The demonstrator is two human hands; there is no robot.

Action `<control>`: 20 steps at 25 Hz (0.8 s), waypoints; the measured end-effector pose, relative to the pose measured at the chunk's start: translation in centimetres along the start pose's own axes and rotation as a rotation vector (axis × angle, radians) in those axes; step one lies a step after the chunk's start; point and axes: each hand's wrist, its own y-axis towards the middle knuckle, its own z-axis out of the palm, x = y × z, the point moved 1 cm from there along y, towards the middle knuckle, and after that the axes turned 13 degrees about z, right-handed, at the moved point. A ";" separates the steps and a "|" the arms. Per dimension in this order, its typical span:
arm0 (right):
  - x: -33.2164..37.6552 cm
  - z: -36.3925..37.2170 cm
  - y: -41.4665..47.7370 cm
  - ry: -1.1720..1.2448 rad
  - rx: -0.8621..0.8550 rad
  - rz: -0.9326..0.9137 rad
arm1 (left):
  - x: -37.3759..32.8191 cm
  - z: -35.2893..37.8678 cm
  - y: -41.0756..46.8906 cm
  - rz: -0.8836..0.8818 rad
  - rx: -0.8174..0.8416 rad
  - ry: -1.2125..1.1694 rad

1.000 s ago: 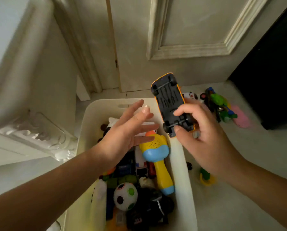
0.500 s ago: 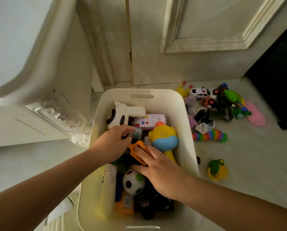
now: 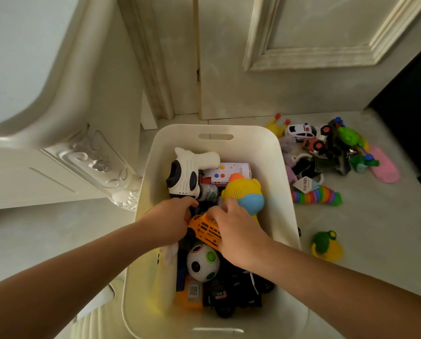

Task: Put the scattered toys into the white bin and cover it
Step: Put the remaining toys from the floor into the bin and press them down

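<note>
The white bin (image 3: 280,182) stands on the floor, filled with several toys. Both my hands are inside it. My right hand (image 3: 238,231) lies over an orange toy bus (image 3: 204,231) and grips it from the right. My left hand (image 3: 172,218) is curled at the bus's left end, touching it among the toys. Around them lie a white-and-black toy gun (image 3: 187,172), a yellow-and-blue microphone toy (image 3: 246,194) and a white spotted ball (image 3: 203,263). Scattered toys lie on the floor to the right: a rainbow slug (image 3: 314,196), a green-and-yellow frog toy (image 3: 326,245), a white police car (image 3: 301,130).
A pile of small toy cars and green figures (image 3: 336,152) and a pink sole-shaped piece (image 3: 385,165) lie by a dark doorway at right. A cream carved cabinet (image 3: 57,155) stands left of the bin. A closed door (image 3: 277,57) is behind it. No lid is in view.
The orange bus went from held up above the bin, underside showing, down into the bin. Both hands followed it in and now press on it among the toys.
</note>
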 end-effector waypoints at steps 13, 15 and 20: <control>1.1 0.7 -0.1 -0.292 -0.145 -0.364 | 1.0 -0.3 0.7 -0.021 -0.053 -0.093; 0.4 0.0 0.8 -0.190 -0.046 -0.327 | 0.9 -0.5 0.6 0.080 0.037 -0.032; -0.7 1.4 2.9 -0.010 0.116 -0.214 | -0.2 0.8 -0.8 0.137 0.170 0.190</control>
